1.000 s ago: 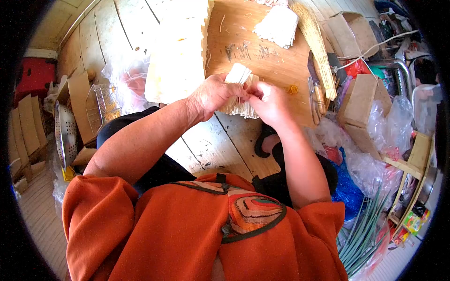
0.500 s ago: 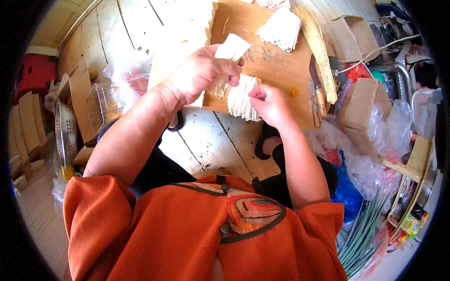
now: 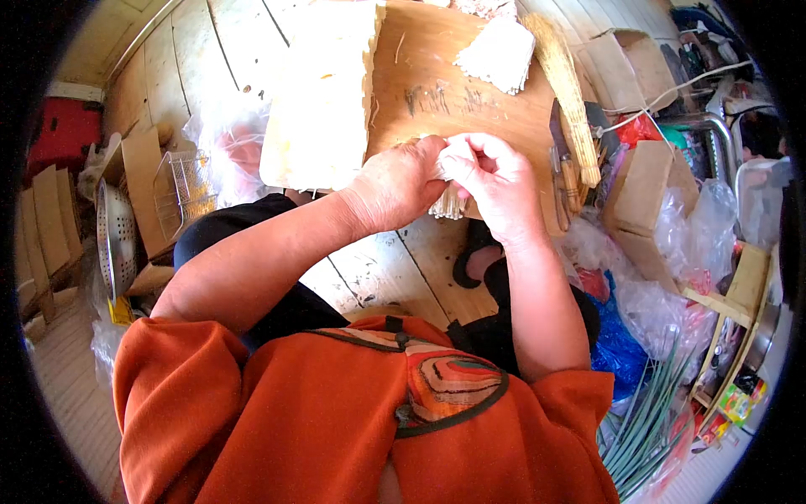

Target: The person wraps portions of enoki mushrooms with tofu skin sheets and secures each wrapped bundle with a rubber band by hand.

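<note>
Over the near edge of a wooden board (image 3: 504, 118), my left hand (image 3: 403, 181) is closed around a small white bundle, mostly hidden by the fingers. My right hand (image 3: 497, 181) meets it, its thumb and fingers pinched on the bundle's pale end (image 3: 456, 164). Just beneath both hands, the cut ends of a white strand pile (image 3: 449, 204) show at the board's edge. Another white pile (image 3: 497, 55) lies farther back on the board. A broad whitish sheet (image 3: 319, 101) covers the left side.
A straw brush (image 3: 567, 92) and a wooden-handled tool (image 3: 571, 179) lie along the board's right side. Cardboard boxes (image 3: 646, 189), plastic bags and green stalks (image 3: 642, 428) stand at the right. A metal colander (image 3: 117, 239) and a wire basket (image 3: 186, 189) are at the left.
My left hand has come down and right from above the sheet with its bundle. My right hand has turned and now meets it, covering much of the near pile.
</note>
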### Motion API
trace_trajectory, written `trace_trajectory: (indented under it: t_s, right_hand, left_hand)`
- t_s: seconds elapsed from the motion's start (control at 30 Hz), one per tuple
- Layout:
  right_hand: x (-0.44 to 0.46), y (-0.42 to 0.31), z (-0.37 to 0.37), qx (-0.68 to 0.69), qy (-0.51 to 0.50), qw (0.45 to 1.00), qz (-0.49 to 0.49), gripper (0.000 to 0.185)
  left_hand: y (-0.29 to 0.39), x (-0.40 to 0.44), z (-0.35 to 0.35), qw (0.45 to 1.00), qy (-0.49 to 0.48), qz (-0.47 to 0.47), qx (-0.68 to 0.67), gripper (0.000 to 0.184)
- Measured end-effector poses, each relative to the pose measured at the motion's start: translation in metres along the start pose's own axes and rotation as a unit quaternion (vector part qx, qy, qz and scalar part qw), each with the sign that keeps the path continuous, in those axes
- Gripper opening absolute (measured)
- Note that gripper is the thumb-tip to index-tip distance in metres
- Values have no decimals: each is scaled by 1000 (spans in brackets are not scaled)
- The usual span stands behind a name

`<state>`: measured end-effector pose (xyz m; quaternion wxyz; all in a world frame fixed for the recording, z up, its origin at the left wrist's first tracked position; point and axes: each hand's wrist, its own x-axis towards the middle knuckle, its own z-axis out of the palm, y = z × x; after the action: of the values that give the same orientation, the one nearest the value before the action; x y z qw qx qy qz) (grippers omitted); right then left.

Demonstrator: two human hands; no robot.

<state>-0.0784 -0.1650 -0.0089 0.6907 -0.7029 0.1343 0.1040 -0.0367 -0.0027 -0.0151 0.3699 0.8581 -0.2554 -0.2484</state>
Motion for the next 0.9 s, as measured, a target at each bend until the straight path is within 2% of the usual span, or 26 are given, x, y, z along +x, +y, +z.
trace_trajectory:
  t_s: [0.07, 0.13, 0.17, 0.23, 0.3, 0.37, 0.4, 0.43, 0.5, 0.53, 0.57, 0.63, 0.67, 0.7, 0.77, 0.83, 0.87, 0.9]
  right_hand:
    - [1, 2, -3, 2, -3, 1000, -15, 20]
    - [0, 0, -9, -24, -9, 999, -24, 19]
    - [0, -2, -11, -49, -15, 998, -33, 18]
    - [-4, -11, -14, -32, -29, 999, -29, 15]
    - [-6, -16, -16, -26, -78, 996, -28, 16]
    - [-8, -18, -15, -17, -105, 994, -38, 16]
    - [-9, -19, -14, -9, -130, 990, -48, 15]
    - [-10, -19, -12, -9, -133, 990, -47, 15]
    - [-12, -21, -11, 1, -159, 978, -137, 13]
    - [-12, -25, -12, -62, -153, 972, -164, 11]
    - [-12, -27, -13, -63, -154, 972, -165, 11]
    - [-12, -31, -15, -140, -139, 957, -215, 11]
    - [-12, -30, -16, -141, -138, 956, -216, 11]
    - [-11, -27, -16, -131, -133, 962, -199, 17]
    - [-11, -26, -16, -120, -127, 968, -181, 23]
    - [-12, -29, -16, 11, -134, 989, -60, 35]
    - [-11, -31, -14, 82, -160, 982, -56, 43]
    - [-12, -30, -12, 82, -160, 982, -56, 43]
  left_hand:
    - [0, 2, -4, 1000, -13, -9, 13, 39]
    - [-3, 3, -14, 996, 2, 82, -38, 52]
    - [-3, 6, -22, 996, 0, 82, -38, 52]
    - [2, 11, -45, 993, -77, 14, -89, 63]
    - [5, 11, -56, 992, -72, 7, -102, 64]
    - [3, 11, -58, 958, -138, 19, -252, 68]
    - [2, 11, -56, 950, -164, 57, -260, 72]
    - [6, 8, -54, 883, -255, 29, -392, 74]
    - [2, 11, -37, 877, -301, 62, -369, 56]
    - [3, 7, -40, 861, -349, -3, -371, 42]
    - [4, 4, -38, 861, -348, -2, -370, 42]
    - [6, 0, -33, 798, -358, -68, -481, 34]
    - [9, -2, -31, 812, -330, -106, -470, 31]
    - [10, 0, -31, 812, -330, -104, -470, 31]
    - [10, 2, -30, 855, -319, -112, -393, 29]
    - [10, 3, -28, 859, -299, -106, -402, 28]
    - [9, 4, -27, 873, -272, -103, -391, 28]
    - [10, 5, -27, 887, -244, -100, -380, 28]
